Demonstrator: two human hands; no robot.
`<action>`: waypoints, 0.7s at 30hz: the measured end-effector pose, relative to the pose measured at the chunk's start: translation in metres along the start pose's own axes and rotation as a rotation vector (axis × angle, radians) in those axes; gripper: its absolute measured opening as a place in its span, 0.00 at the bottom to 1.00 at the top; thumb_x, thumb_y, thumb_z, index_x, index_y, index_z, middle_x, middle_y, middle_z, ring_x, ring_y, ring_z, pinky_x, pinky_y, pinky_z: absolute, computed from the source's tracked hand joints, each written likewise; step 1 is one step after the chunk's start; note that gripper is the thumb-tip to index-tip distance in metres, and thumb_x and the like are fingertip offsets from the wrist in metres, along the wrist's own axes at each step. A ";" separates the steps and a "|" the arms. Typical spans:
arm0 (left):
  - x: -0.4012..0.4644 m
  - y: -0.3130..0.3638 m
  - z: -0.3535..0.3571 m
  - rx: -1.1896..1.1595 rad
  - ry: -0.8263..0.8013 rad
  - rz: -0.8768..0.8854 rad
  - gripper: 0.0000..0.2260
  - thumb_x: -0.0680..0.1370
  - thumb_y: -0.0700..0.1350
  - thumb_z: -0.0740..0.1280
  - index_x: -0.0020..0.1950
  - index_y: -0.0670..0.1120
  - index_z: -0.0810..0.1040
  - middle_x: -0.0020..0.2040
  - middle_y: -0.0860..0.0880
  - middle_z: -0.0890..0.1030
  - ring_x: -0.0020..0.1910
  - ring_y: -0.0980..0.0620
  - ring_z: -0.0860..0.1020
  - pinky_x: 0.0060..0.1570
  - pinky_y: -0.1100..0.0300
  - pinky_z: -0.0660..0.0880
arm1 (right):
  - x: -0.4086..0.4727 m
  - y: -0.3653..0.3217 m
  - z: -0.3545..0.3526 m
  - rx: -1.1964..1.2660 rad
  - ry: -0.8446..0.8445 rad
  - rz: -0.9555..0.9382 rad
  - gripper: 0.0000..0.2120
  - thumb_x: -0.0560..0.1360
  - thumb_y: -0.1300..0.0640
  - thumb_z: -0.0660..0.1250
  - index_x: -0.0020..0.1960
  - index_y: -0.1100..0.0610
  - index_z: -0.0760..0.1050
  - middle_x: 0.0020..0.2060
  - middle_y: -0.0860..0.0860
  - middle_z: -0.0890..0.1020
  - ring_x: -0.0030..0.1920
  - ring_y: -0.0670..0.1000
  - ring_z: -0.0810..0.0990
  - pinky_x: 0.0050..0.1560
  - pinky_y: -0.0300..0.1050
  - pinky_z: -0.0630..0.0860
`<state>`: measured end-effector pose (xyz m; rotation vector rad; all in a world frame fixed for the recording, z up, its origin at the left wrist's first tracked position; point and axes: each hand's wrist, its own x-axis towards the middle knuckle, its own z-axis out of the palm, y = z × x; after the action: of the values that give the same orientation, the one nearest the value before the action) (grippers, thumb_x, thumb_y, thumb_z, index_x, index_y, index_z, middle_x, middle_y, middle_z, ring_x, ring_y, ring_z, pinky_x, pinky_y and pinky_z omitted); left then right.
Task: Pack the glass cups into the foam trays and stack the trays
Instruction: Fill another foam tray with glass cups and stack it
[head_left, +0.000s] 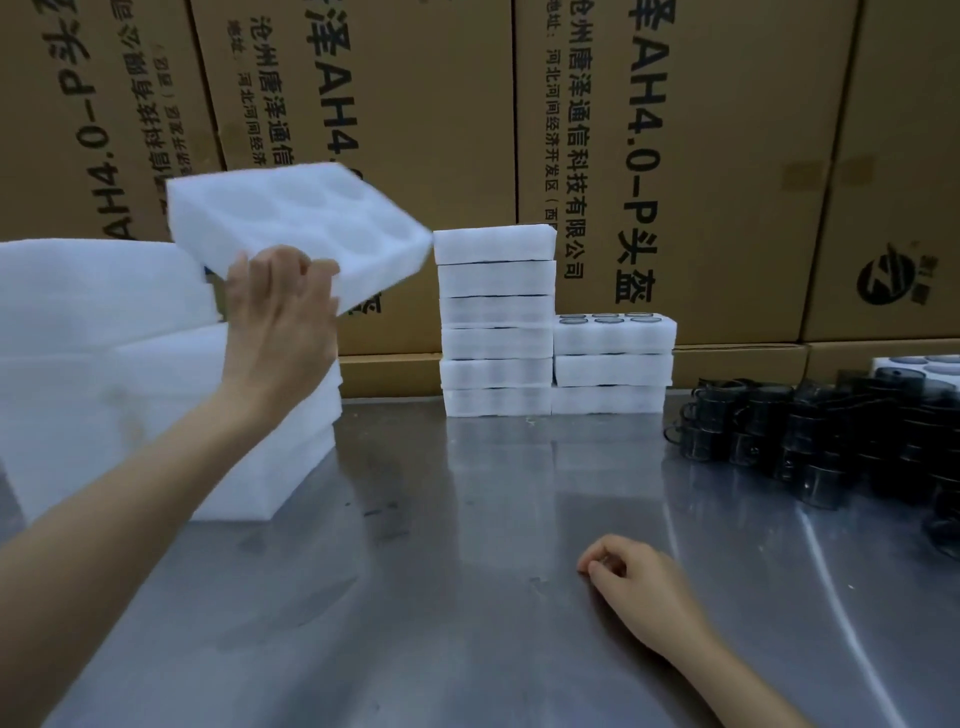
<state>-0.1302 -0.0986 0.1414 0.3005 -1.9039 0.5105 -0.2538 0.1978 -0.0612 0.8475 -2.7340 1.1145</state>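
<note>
At upper left of the frame, your left hand (280, 306) grips an empty foam tray (296, 228), tilted above the foam pile (156, 395).
Your right hand (631, 582) rests loosely curled, holding nothing, on the steel table (467, 545); dark glass cups (831, 436) crowd the right edge beside packed tray stacks (550, 338).

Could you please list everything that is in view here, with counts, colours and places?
Lifted tray: one, white, empty, tilted in the air at left.
Spare trays: pile, white, table's left; count unclear.
Tall stack: six trays, white, back centre.
Short stack: three trays, white, beside the tall stack; glass cups fill the top tray.
Loose cups: many, dark, table's right.
Far tray: one, white, right edge, behind the cups.
Boxes: several, brown, behind.
Table: one, steel.
Left hand: grips the lifted tray.
Right hand: rests on the table, loosely curled.
</note>
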 end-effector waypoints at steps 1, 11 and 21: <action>-0.009 0.018 -0.008 -0.098 0.030 0.017 0.10 0.76 0.38 0.60 0.57 0.38 0.70 0.53 0.37 0.69 0.54 0.41 0.63 0.61 0.46 0.59 | 0.001 0.000 0.000 0.104 0.035 0.008 0.10 0.75 0.59 0.65 0.40 0.45 0.77 0.33 0.45 0.80 0.39 0.46 0.78 0.42 0.42 0.72; -0.163 0.154 -0.054 -0.991 -0.344 0.030 0.09 0.78 0.50 0.58 0.57 0.55 0.69 0.56 0.58 0.65 0.63 0.59 0.65 0.63 0.70 0.59 | 0.011 0.040 -0.071 1.365 0.495 0.530 0.09 0.79 0.61 0.57 0.47 0.59 0.76 0.43 0.54 0.78 0.45 0.52 0.76 0.49 0.48 0.73; -0.172 0.165 -0.038 -1.402 -0.429 -0.694 0.13 0.81 0.52 0.57 0.65 0.54 0.70 0.69 0.57 0.70 0.66 0.66 0.67 0.62 0.75 0.59 | -0.002 0.065 -0.089 1.256 0.209 0.443 0.16 0.82 0.54 0.53 0.66 0.56 0.71 0.67 0.52 0.74 0.69 0.51 0.69 0.73 0.51 0.58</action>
<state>-0.1064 0.0590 -0.0405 0.0946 -1.9325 -1.4056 -0.2981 0.2960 -0.0370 0.0627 -1.8322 2.8451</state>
